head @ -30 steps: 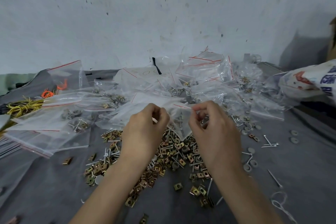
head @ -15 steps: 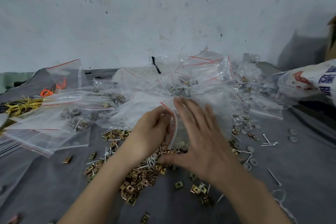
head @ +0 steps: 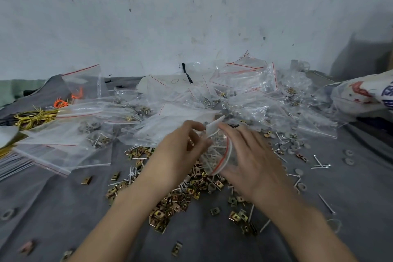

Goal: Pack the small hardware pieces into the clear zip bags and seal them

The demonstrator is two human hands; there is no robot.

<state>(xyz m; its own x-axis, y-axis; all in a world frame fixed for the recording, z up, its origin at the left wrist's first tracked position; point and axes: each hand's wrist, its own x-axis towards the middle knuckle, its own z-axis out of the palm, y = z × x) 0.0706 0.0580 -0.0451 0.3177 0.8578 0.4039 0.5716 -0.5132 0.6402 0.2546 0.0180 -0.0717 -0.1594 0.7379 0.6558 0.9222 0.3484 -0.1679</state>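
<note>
**Unsealed bag over the pile: a spill is the main hazard**

At the left edge of the frame, a fan of empty bags [head: 61, 153] lies flat on the grey worktop [head: 63, 208], clear of the action and unlikely to cause trouble.

At centre, the left hand [head: 178, 153] has its fingers curled and pinches the near-left edge of the zip bag [head: 209, 156]. The bag is lifted between both hands, just above the heap of brass clips [head: 180, 198]. It holds pale thin pins [head: 214, 144], and its red zip strip [head: 225, 155] bows outward, so the mouth looks unsealed. If the bag tips toward that mouth, pins could slide out into the clips and need re-sorting. A pin lying across the strip would stop the seal closing fully.

The right hand [head: 255, 164] wraps the bag's right side, fingers long and thumb seemingly under the mouth. Blur hides how firm that hold is, and slick film could slip.

Farther right, loose washers [head: 293, 149] and nails [head: 319, 165] lie close enough for a sweeping wrist to scatter them.
</note>
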